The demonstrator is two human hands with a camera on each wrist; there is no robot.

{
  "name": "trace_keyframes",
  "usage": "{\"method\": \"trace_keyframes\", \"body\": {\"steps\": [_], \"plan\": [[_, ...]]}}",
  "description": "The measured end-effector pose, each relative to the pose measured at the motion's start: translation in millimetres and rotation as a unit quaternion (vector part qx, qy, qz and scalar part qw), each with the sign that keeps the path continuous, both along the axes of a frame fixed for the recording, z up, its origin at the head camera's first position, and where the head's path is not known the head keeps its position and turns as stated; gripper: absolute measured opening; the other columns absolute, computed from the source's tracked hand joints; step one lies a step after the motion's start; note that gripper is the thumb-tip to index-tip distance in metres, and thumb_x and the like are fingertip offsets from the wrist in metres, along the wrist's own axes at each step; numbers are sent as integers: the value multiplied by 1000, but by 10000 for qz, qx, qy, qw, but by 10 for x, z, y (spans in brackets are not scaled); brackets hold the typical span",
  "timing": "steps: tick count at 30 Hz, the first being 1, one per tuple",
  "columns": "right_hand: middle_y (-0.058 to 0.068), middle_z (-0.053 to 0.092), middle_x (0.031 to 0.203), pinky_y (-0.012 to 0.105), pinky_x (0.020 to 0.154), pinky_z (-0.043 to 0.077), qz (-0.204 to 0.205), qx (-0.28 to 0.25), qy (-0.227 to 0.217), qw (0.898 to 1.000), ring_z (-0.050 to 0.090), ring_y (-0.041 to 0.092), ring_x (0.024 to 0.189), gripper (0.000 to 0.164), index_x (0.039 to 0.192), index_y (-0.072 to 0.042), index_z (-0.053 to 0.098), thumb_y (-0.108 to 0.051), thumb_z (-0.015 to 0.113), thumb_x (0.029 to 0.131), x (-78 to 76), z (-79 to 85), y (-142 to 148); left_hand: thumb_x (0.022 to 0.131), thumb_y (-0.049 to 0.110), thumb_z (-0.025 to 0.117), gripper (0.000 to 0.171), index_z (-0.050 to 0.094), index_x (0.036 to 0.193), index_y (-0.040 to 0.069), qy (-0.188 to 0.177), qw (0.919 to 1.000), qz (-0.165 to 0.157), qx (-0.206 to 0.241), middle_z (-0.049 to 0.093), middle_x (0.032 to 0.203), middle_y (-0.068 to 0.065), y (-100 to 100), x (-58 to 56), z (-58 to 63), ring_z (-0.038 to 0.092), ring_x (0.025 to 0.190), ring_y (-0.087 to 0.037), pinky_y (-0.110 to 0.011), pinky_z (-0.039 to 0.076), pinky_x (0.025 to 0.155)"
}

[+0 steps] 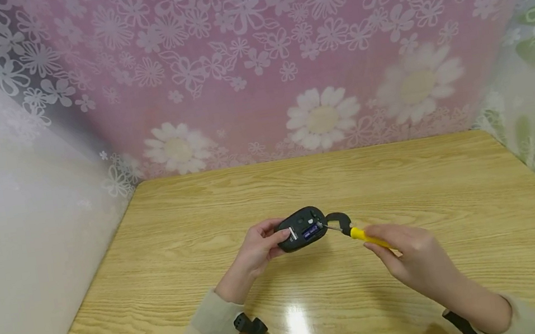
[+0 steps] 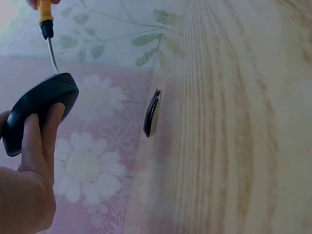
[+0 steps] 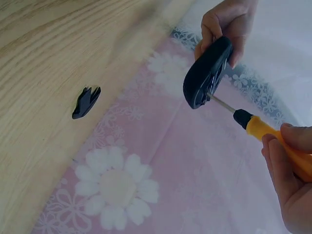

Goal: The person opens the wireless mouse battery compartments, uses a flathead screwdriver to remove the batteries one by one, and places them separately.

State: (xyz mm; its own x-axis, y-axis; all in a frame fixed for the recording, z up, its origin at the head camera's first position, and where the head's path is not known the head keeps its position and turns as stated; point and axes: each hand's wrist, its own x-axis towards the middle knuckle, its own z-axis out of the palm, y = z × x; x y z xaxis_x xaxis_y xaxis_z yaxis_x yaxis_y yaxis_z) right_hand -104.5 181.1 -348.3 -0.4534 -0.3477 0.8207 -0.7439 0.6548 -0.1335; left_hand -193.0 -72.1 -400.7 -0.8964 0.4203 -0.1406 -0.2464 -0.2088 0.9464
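- We have the mouse [image 1: 300,221] as our landmark: it is held up above the bench [image 1: 177,213], underside turned toward the head camera, its battery compartment uncovered.
- Our left hand [image 1: 259,244] is at the near left end of the mouse, the fingers clamped on it, thumb on the underside and other fingers against the rounded shell.
- Our right hand [image 1: 411,252] is to the right of the mouse, its fingers closed round the yellow handle of a screwdriver [image 1: 365,235].
- The screwdriver's metal shaft reaches left into the mouse, its tip by the right end of a dark blue battery [image 1: 311,232]. We cannot tell whether the tip presses on the battery or on the contact beside it.
- A black curved piece, which we take for the compartment cover [image 3: 86,103], lies on the bench to the right of the mouse and lower than it; the wrist views show the two well apart.
- We judge the work to be partway along: the cover is already off and the tool is at the battery.
- What is left, as we read it: the battery sits in its compartment in the mouse, not yet lifted out, and the cover is not on. How loose the battery is, we cannot tell.
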Motion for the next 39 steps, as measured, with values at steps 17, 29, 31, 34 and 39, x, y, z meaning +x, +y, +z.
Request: {"method": "trace_keyframes", "body": {"steps": [17,29,31,34,39], "plan": [[16,65,79,19,44,47,-267,-1855,-3848,9038,60,7,58,21,96,7,64,-5,66,78,-141,35,327,87,1,52,39,42,123,-12,-66,9988,-426,236,56,100,-12,-77,-14,36,62,79,-16,-24,52,65],[9,63,80,27,64,53,99,-2735,-4719,8381,63,12,68,32,102,17,56,-8,61,83,-248,-28,360,87,1,53,37,45,121,-11,7,9987,-439,245,57,97,-11,-71,-17,23,61,78,-17,-23,52,63],[11,62,82,27,65,53,245,-2761,-4844,8298,63,12,69,32,102,18,55,-7,61,83,-261,-48,339,87,1,53,38,44,122,-11,49,9980,-579,244,56,98,-11,-49,-8,24,61,79,-16,-23,52,64],[14,61,85,27,65,53,331,-2766,-4904,8258,63,12,69,32,102,19,55,-6,61,83,-262,-62,312,87,2,54,39,45,122,-10,-27,9972,-684,300,56,100,-11,-5,5,27,61,79,-17,-24,52,65],[16,61,84,27,64,53,93,-2742,-4752,8360,64,13,68,32,101,18,56,-7,61,83,-234,-33,306,88,1,51,37,44,121,-12,-222,9979,-489,354,55,100,-13,26,17,18,62,75,-16,-22,52,62]]}}
